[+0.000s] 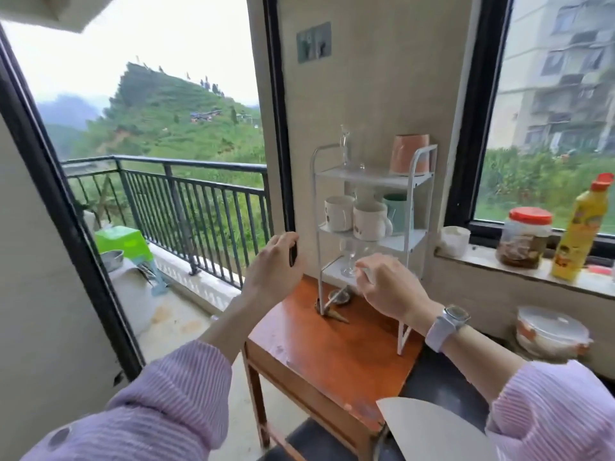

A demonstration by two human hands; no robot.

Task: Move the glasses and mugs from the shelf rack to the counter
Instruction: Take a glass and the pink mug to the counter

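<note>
A white three-tier shelf rack (412,194) stands on a small wooden table (332,354). Its top tier holds a tall clear glass piece (344,148) and an orange cup (409,154). On the middle tier are two white mugs (367,221) and a green mug (397,207). A clear wine glass (349,257) stands on the bottom tier. My right hand (389,287) is at that tier, fingers pinched on a thin clear stem that slants down-left to a round foot (337,296); its bowl is hidden. My left hand (271,264) hovers left of the rack, fingers apart, holding nothing.
To the right, a window sill carries a white cup (454,239), a red-lidded jar (524,237) and a yellow bottle (579,227). Lidded bowls (549,331) sit on the dark counter below. The balcony door at left is open, with a railing (186,194) beyond it.
</note>
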